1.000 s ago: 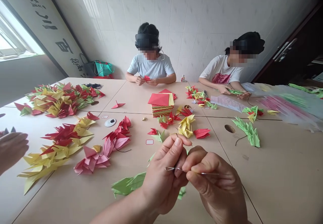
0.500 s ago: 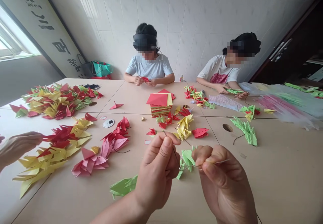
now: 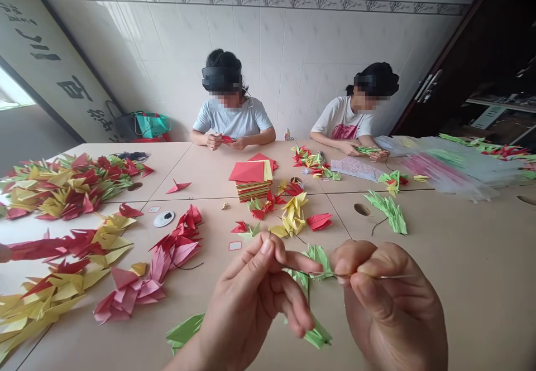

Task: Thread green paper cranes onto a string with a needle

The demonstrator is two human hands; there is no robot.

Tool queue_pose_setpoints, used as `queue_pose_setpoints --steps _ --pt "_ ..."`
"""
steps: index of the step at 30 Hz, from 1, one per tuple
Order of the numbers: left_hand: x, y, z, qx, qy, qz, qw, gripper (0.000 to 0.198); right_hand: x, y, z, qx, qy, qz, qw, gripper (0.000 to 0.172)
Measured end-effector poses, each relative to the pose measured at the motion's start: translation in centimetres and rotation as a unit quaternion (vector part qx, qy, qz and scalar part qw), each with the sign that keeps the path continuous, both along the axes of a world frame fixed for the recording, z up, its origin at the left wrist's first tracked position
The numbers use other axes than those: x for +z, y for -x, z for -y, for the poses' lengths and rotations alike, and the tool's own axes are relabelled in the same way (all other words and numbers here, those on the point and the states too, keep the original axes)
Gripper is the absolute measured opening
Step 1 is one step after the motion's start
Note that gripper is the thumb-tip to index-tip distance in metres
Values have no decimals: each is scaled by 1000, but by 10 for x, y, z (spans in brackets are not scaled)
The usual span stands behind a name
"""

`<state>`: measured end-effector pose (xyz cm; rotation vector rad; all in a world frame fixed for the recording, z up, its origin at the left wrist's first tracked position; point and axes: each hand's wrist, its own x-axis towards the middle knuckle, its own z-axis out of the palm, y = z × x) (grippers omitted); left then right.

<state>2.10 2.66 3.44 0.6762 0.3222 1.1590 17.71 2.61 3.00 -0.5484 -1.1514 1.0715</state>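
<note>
My left hand (image 3: 255, 293) pinches a dark thread (image 3: 299, 271) between thumb and index finger, its other fingers loosely spread. The thread stretches across to my right hand (image 3: 385, 298), which is closed on a thin needle (image 3: 396, 276) pointing right. Behind and below the hands lie light green folded paper cranes (image 3: 319, 259). Another green crane (image 3: 317, 335) shows just under my left fingers, where a strand of thread runs down to it. More green paper (image 3: 184, 329) is partly hidden by my left forearm.
Pink and red cranes (image 3: 129, 293), yellow ones (image 3: 62, 287) and a big mixed heap (image 3: 71, 187) lie leftward. Squared paper (image 3: 253, 189) is stacked mid-table. Green strung cranes (image 3: 387, 210) lie right. Two people sit opposite; another person's hand (image 3: 4, 253) enters at left.
My left hand's lower fingers have opened out from a curl, and the thread now runs nearly level between my hands. The view has shifted; the person's hand at left is mostly out of frame.
</note>
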Motion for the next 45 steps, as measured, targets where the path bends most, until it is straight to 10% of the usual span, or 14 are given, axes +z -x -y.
queue_pose_setpoints --steps 22,28,31,45 --pt "0 -2 6 1 -33 22 999 14 2 5 8 64 30 41 997 13" --pt "-1 4 9 -8 -21 -1 1000 16 -1 1 -4 233 108 166 952 41" --pt "1 6 9 16 -24 -25 999 17 2 1 -9 271 107 215 932 27" --pt "3 16 8 226 -64 -214 948 11 14 -26 -9 -16 -89 362 928 16"
